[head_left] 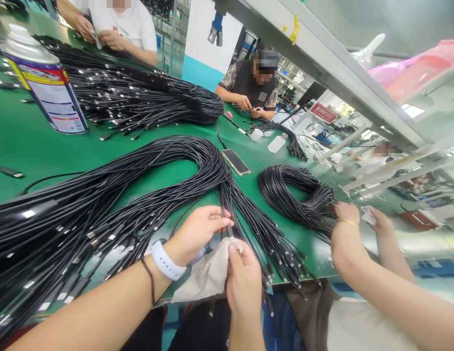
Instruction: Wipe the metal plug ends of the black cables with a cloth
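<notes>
Head view, left hand: the left hand [197, 229] pinches one black cable [224, 204] between thumb and fingertips, closed on it just above the cloth [208, 273].
Head view, right hand: the right hand [243, 280] is clamped on the cloth, thumb pressing a fold of it around the cable's lower end.
Cable: it hangs from the big bundle [139, 195] that fans across the green desk [36, 146]; its end sits at the desk's near edge, between the two hands and touching the cloth.
Wrist: a white band [164, 261] and a dark cord sit on the left wrist, behind the cloth.
Doing it well: judging from the hold, the step is wiping a single cable end. Keep the left pinch firm and close to the cloth so the strand stays taut, wrap the cloth fully round it, and keep neighbouring strands out of the fold.
Risk: the loose plug ends just right of the cloth lie tangled; a second strand could easily slip into the pinch.
Beyond the bundle: a phone [236, 162] lies past it, and a spray can [47, 83] stands at the far left of it.
Right of the bundle: a coil [296, 195] of cables, with a co-worker's hand [345, 214] touching it.
Far side: two more people handle cables across the desk.
</notes>
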A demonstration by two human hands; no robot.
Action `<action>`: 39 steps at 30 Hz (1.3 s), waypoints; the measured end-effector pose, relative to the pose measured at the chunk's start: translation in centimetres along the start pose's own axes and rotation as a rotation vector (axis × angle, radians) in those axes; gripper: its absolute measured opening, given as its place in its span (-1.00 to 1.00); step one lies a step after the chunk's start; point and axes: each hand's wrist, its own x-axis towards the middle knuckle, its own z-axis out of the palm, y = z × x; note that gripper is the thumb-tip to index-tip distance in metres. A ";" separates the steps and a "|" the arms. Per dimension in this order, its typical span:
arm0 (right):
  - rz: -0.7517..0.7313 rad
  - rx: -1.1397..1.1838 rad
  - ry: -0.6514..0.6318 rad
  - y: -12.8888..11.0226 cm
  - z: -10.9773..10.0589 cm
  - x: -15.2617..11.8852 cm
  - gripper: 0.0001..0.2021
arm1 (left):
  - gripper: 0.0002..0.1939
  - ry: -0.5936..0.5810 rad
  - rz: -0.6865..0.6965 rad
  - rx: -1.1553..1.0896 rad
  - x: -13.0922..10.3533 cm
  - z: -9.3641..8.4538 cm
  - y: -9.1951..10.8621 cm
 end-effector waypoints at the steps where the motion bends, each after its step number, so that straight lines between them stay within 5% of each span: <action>1: -0.003 -0.054 0.023 0.0 0.1 0.2 -0.73 | -0.89 0.003 0.008 0.016 0.0 0.0 0.0; 7: -0.142 -0.364 0.144 -1.0 0.9 1.2 -0.66 | -0.89 0.019 0.039 0.076 0.1 -0.1 -0.2; 25: -0.228 -0.344 0.150 -1.3 2.4 1.6 -0.64 | -0.87 -0.004 -0.036 0.024 0.0 -0.1 -0.4; 39: -0.177 -0.394 0.152 -0.8 2.5 2.4 -0.69 | -0.90 0.043 0.058 0.071 -0.2 0.4 0.0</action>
